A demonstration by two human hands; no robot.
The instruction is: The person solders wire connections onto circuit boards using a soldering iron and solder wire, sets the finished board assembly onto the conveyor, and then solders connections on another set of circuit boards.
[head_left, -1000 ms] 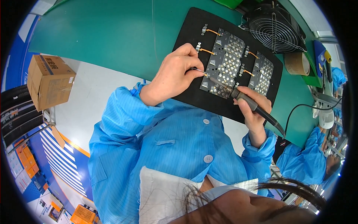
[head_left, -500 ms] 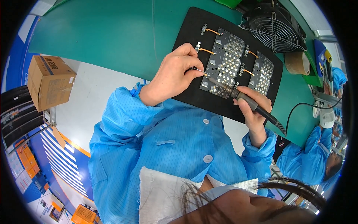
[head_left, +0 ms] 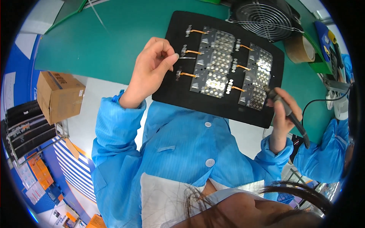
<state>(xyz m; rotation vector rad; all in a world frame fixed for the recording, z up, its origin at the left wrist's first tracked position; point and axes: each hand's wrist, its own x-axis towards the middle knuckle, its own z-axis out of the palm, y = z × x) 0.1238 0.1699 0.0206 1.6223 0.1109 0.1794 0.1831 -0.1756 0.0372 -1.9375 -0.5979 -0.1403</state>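
Solder wire [head_left: 187, 57]; soldering iron [head_left: 286, 109]

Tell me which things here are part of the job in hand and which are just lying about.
In use:
left hand pinching solder wire
right hand gripping soldering iron
circuit boards with orange leads
black mat under them

Lying about:
fan
tape roll
cardboard box
green bench

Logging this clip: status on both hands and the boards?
Left hand pinching solder wire. Right hand gripping soldering iron, tip beside circuit boards. Nothing in the way.
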